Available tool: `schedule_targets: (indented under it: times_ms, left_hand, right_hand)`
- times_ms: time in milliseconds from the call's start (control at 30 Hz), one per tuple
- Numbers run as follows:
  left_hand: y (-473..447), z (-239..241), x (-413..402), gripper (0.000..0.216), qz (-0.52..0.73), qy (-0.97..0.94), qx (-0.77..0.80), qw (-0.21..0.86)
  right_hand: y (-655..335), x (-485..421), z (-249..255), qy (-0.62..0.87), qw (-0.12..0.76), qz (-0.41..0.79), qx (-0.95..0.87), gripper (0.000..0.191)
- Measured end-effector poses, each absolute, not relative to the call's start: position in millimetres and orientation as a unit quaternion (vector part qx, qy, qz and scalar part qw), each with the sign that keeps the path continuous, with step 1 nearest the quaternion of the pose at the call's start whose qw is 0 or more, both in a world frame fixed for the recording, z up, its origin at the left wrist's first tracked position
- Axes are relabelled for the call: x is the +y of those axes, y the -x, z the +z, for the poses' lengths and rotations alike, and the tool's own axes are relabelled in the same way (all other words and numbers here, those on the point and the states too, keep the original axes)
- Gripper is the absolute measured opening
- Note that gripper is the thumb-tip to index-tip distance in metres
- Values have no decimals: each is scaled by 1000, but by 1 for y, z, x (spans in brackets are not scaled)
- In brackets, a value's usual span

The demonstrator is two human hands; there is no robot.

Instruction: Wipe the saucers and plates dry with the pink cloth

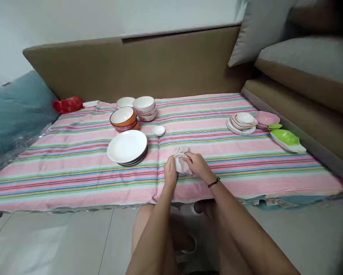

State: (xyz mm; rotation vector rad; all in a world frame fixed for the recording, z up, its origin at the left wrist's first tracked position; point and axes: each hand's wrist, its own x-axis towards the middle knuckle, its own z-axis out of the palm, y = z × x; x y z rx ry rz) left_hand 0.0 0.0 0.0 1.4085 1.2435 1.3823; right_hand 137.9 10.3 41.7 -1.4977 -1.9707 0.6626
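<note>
Just above the striped cloth, my left hand grips the left side of a small white dish. My right hand is closed on a pale thin cloth, which it presses against the dish. The cloth wraps behind the dish and over its right side, so part of the dish is hidden. To the left of my hands stands a stack of white plates. Slightly beyond my hands sit small white saucers, one on another.
Orange bowls and white patterned bowls are stacked behind the plates. At the right lie stacked small dishes, a pink bowl and a green leaf-shaped dish. A red bag lies far left; cushions rise at right.
</note>
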Motion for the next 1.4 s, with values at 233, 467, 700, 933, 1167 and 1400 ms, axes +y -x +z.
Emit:
schedule_targets:
  times_ms: [233, 467, 700, 933, 1167, 1400]
  left_hand:
    - [3, 2, 3, 45, 478, -630, 473, 389]
    - [-1, -1, 4, 44, 523, -590, 474, 393]
    - [0, -3, 6, 43, 535, -559, 479, 414]
    - [-1, -3, 9, 35, 585, -529, 471, 394]
    - [-3, -8, 12, 32, 617, -459, 515, 379]
    - [-3, -5, 12, 41, 600, -476, 486, 421]
  right_hand:
    - [-143, 7, 43, 599, 253, 152, -744, 40]
    - [-151, 7, 38, 548, 302, 213, -751, 32]
    - [-133, 7, 36, 530, 286, 114, -790, 32]
    - [-123, 4, 41, 544, 280, 98, -785, 38]
    - [-114, -11, 38, 577, 312, 69, -752, 46]
    - [-116, 4, 30, 448, 324, 85, -829, 41]
